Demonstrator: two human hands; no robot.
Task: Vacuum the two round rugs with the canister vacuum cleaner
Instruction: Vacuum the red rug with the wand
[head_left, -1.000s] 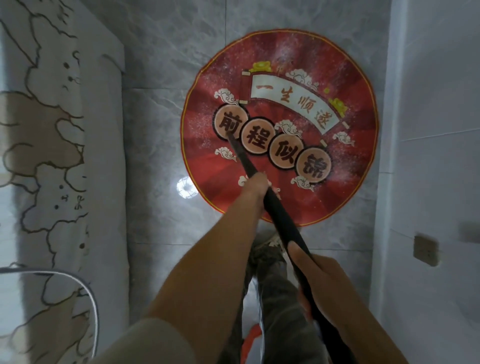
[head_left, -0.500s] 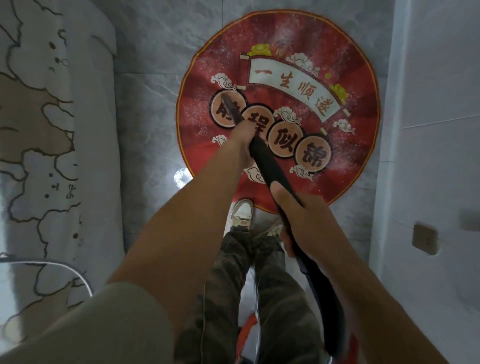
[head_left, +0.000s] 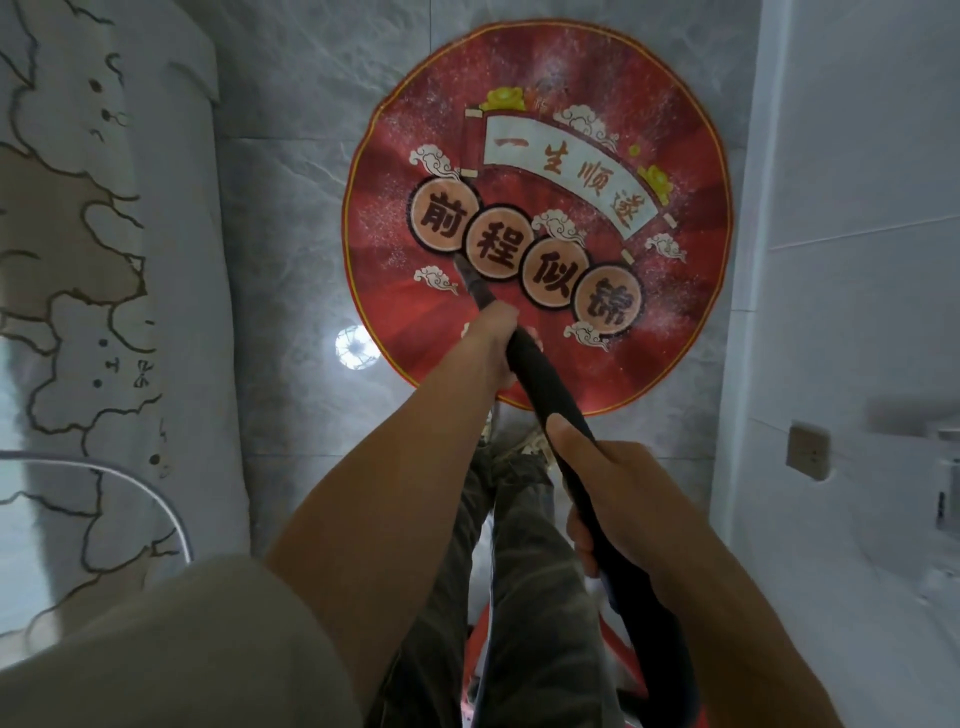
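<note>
between the two grips, the stiff black plastic vacuum wand (head_left: 540, 382) runs straight and bare. the left hand (head_left: 491, 338) wraps it low down, fingers curled round the tube close behind the narrow nozzle tip (head_left: 470, 278). the right hand (head_left: 628, 499) holds it higher up, thumb laid along the top and fingers curled underneath, where the tube begins to bend back toward the person. ahead of the left grip, the tip sits at the round red printed rug (head_left: 395, 234), by the lower edge of its row of orange character discs; whether it touches cannot be told. the rug lies flat on grey marble-look floor tiles (head_left: 291, 260), with pale specks scattered over its red field.

the wand looks rigid and light, so hands spread along it give good leverage: the forward grip steers the tip, the rear one takes the pull of the hose. the smooth tube may slip in a loose palm, so full wraps suit it. the rug looks thin and soft, likely to ruck or lift under suction, so short strokes seem safer. behind the right grip, something red (head_left: 621, 654) shows under the tube; whether it is the canister or the second rug is unclear.
</note>
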